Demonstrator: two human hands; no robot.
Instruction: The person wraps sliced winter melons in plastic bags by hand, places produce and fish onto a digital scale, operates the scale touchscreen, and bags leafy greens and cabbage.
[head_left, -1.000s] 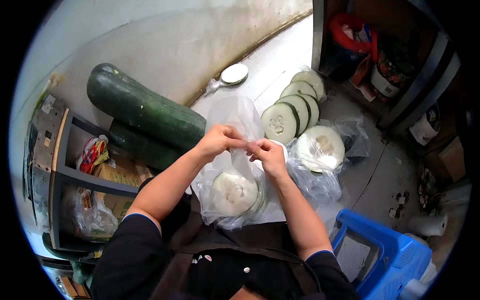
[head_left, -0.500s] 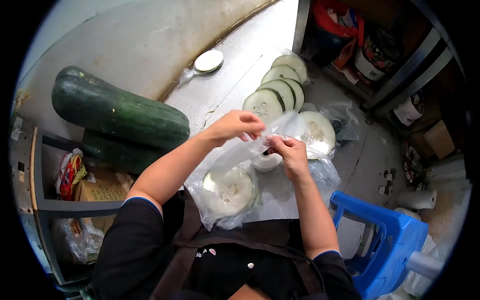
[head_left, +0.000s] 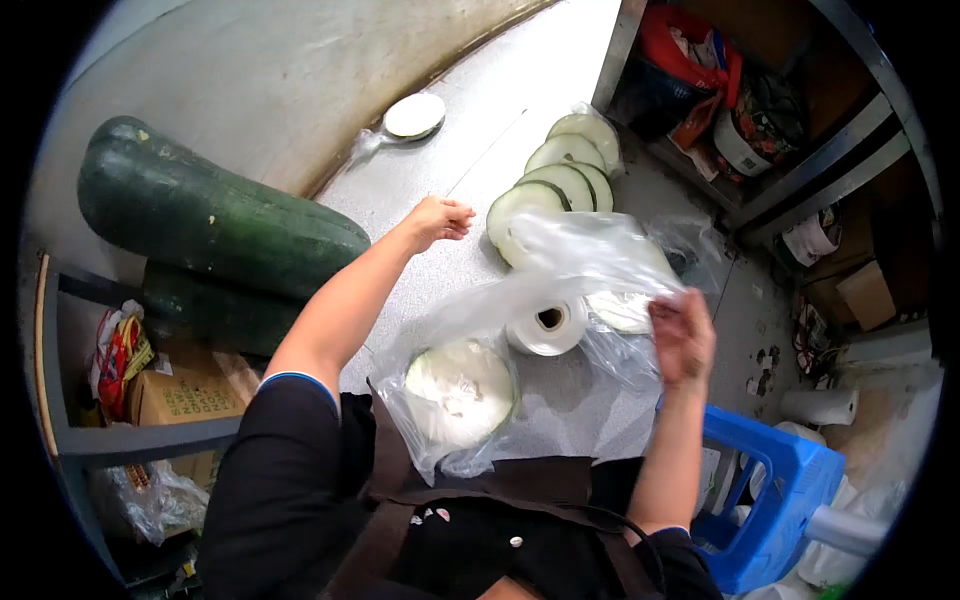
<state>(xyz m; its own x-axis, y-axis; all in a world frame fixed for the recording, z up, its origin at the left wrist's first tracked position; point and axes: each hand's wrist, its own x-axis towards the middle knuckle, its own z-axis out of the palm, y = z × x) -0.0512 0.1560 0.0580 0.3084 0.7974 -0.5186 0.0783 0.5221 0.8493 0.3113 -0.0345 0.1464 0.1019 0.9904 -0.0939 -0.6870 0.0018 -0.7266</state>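
My right hand [head_left: 685, 335] pinches one end of a clear plastic bag [head_left: 590, 245], which stretches leftward in the air over the slices. My left hand [head_left: 438, 221] is held over the floor left of the slices, fingers curled together, with nothing visible in them. Beneath the bag stands a white roll of plastic bags [head_left: 558, 337] with a dark core. Closer to my body, a bagged winter melon slice [head_left: 460, 390] lies flat. Several pale green-rimmed winter melon slices [head_left: 525, 208] overlap in a row ahead, and the raised bag partly covers another slice [head_left: 620, 310].
Two whole winter melons [head_left: 225, 215] lie at the left beside a shelf [head_left: 150, 437] with a cardboard box [head_left: 190, 393]. A wrapped melon piece [head_left: 413, 117] rests by the wall. A blue plastic stool [head_left: 775, 490] is at the right; a metal rack [head_left: 815, 160] stands behind.
My hands have moved apart: the right went right and down with the bag, spreading it out, while the left drew back left and up, away from it. The roll is now uncovered.
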